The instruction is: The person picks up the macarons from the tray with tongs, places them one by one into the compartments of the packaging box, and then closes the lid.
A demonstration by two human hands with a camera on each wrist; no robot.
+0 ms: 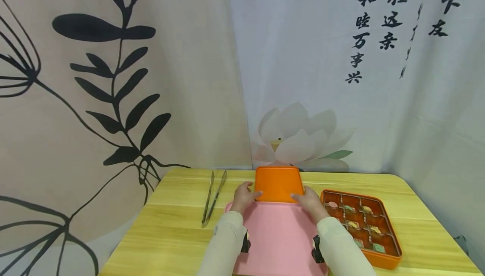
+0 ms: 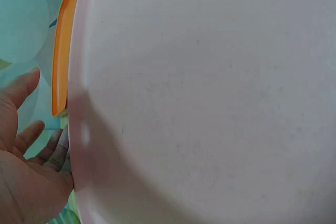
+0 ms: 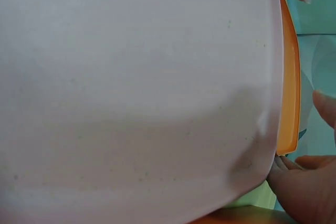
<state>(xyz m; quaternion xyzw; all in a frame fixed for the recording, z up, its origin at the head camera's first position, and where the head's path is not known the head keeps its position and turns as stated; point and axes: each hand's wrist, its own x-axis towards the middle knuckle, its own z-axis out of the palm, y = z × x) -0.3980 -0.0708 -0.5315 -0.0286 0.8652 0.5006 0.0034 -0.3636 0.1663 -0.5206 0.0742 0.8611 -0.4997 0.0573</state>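
Note:
A pink tray (image 1: 280,236) lies in front of me, with a shallow orange tray (image 1: 279,183) just beyond its far edge. By the far left corner of the pink tray is my left hand (image 1: 243,198), its thumb raised and spread from the fingers. In the left wrist view its fingertips (image 2: 59,148) are at the pink rim, near the end of the orange tray. My right hand (image 1: 310,203) is at the far right corner, thumb raised. The right wrist view shows its fingers (image 3: 283,163) against the pink rim, partly hidden. Neither hand's fingers are curled round a tray.
Metal tongs (image 1: 214,200) lie on the wooden table (image 1: 170,225) to the left. At the right stands an orange-brown compartment box (image 1: 392,242) with several small coloured pieces in it. A printed curtain (image 1: 197,78) hangs behind the table.

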